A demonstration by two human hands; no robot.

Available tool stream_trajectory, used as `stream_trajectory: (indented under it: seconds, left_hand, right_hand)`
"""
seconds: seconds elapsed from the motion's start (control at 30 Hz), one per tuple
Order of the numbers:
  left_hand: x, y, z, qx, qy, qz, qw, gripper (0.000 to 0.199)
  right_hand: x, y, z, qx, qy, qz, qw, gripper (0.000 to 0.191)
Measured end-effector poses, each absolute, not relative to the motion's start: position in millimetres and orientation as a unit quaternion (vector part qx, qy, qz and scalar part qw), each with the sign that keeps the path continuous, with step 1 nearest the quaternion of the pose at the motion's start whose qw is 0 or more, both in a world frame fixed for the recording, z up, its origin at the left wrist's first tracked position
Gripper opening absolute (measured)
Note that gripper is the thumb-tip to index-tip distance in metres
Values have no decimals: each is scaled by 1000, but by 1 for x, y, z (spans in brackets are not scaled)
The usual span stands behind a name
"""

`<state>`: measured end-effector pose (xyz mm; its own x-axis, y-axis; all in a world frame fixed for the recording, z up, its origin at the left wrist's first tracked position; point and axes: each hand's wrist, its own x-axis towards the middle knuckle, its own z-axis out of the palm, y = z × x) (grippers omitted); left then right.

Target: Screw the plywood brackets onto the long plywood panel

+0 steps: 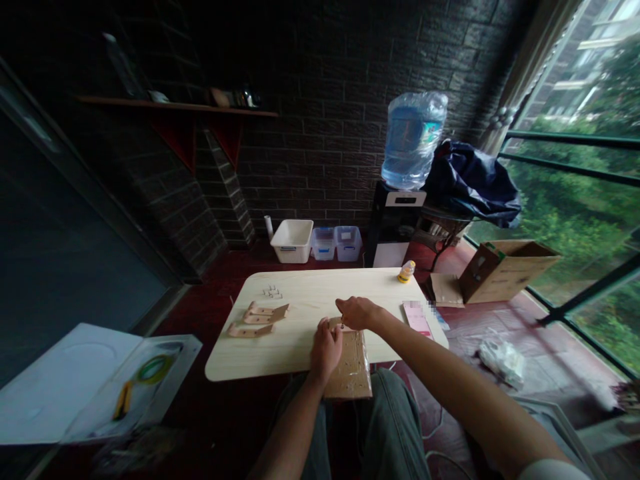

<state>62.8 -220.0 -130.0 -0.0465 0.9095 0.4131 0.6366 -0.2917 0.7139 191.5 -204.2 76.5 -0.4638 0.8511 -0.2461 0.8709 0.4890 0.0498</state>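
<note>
1. Fingers (324, 325) of your left hand (327, 350) bend over the far end of the cardboard slab (354, 370); whether they pinch anything against it, one cannot tell.
2. Your right hand (357, 313) is curled around a slim piece (343, 323) — only its lower end shows, too small to identify.
3. Position of the work: the cardboard slab lies across the near edge of the pale table (290, 357), its near end projecting above your lap.
4. Recommended handling: keep the slim piece upright, press along its length, and let the left hand brace the slab beside the point of contact — clear of the tip. The overhanging end may tip under load, so bear down over the tabletop.
5. Containers, left: an open white case (187, 352) holds a green-yellow coil (154, 369) and a yellow-and-black tool (123, 400).
6. Containers, beyond the table: a cream bin (293, 255) stands beside two translucent tubs (324, 245); their contents are unclear.
7. Containers, right: a large bottle (413, 143) of blue plastic, wrapped in film, tops the dispenser (395, 227); a cardboard box (505, 273) gapes near the window, its interior mostly hidden.
</note>
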Motion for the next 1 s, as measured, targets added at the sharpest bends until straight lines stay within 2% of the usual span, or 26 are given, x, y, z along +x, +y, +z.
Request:
stream_trajectory:
  seconds: [0.27,0.43,0.67,1.0]
  left_hand:
    - [64,-221,-127,670,585,428,161,39]
    - [65,-222,-125,665,586,434,159,39]
    - [65,-223,-125,665,585,442,142,36]
    - [64,-222,-128,678,581,431,131,38]
  right_hand:
    - [186,-203,80,528,840,-50,116,35]
    - [188,-203,81,524,841,-64,117,42]
    - [189,-197,81,490,861,-33,131,32]
    - [188,-201,78,523,842,-19,128,39]
